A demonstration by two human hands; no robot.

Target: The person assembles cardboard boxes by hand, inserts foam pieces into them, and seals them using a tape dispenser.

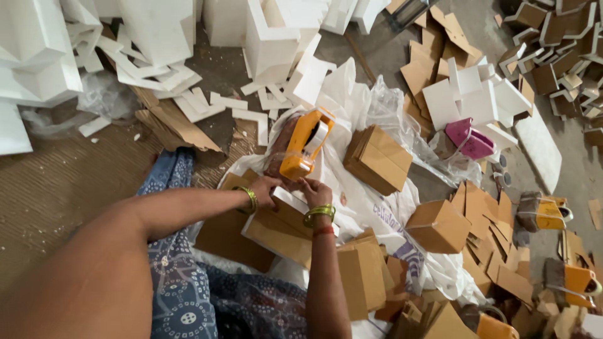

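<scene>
foam (38, 63): white blocks, strips, far beyond hands | sheet (361, 201): thin plastic under hands | box (279, 229): flat brown cardboard, left hand (267, 190) and right hand (314, 191) pressed on its top edge | dispenser (304, 144): orange, just beyond fingers

A flat brown cardboard box (279, 227), white-edged at its far end, is lying tilted across the lap. An orange tape dispenser (304, 145) is resting just beyond it.

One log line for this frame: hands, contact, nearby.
left hand: on box | right hand: on box | tape dispenser: beside hands, unheld
</scene>
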